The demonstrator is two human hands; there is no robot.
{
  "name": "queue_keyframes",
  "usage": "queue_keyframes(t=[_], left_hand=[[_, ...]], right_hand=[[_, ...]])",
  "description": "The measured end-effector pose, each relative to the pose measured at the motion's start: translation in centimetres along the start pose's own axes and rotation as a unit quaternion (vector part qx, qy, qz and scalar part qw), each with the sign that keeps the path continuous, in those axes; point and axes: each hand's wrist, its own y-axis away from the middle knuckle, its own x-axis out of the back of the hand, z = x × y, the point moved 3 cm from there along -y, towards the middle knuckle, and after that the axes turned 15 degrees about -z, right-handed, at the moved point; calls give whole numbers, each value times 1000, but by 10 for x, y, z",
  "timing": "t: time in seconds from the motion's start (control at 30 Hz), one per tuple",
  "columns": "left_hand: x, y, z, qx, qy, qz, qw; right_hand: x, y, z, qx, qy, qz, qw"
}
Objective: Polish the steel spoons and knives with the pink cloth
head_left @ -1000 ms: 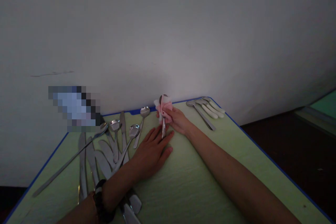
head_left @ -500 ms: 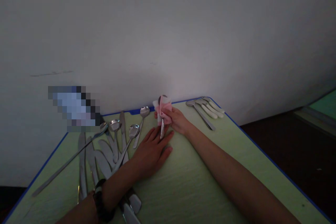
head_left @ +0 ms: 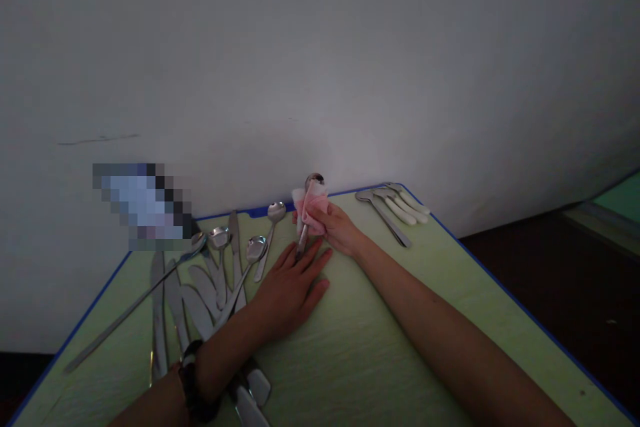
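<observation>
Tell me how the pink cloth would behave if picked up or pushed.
The pink cloth is likely floppy, since it bunches in folds against the spoon. It is probably light, looking thin in the right hand. Pushed, it would likely crumple rather than roll, given its loose folds.

**Surroundings: marked wall behind a blue-edged table**

Tabletop (head_left: pixel 380 367): pale green, blue edging (head_left: pixel 505 286); one small dark spot (head_left: pixel 583 392) near the right edge. A thicker blue piece (head_left: pixel 263 211) sits along the far edge. Wall (head_left: pixel 350 47): plain, greyish, directly behind the table; one long thin scratch (head_left: pixel 99 140) at left. Pixelated item (head_left: pixel 137 200): at the far left corner, pale with a dark side; identity cannot be determined. Floor (head_left: pixel 540 260): dark brown, right of the table. Green surface (head_left: pixel 620 197): far right, beside a dull pale strip (head_left: pixel 595 228).
</observation>
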Motion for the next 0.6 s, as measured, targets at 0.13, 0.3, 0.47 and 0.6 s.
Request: queue_keyframes(t=[0.13, 0.3, 0.47, 0.6], left_hand=[[0, 0, 0, 3, 5, -7, 1000], [0, 0, 0, 3, 6, 6, 1000], [2, 1, 1, -3, 16, 19, 1000], [5, 1, 0, 1, 32, 26, 999]], right_hand=[[-3, 2, 0, -19, 4, -28, 999], [-3, 2, 1, -18, 0, -31, 999], [1, 0, 2, -16, -20, 1, 1000], [4, -2, 2, -3, -43, 27, 999]])
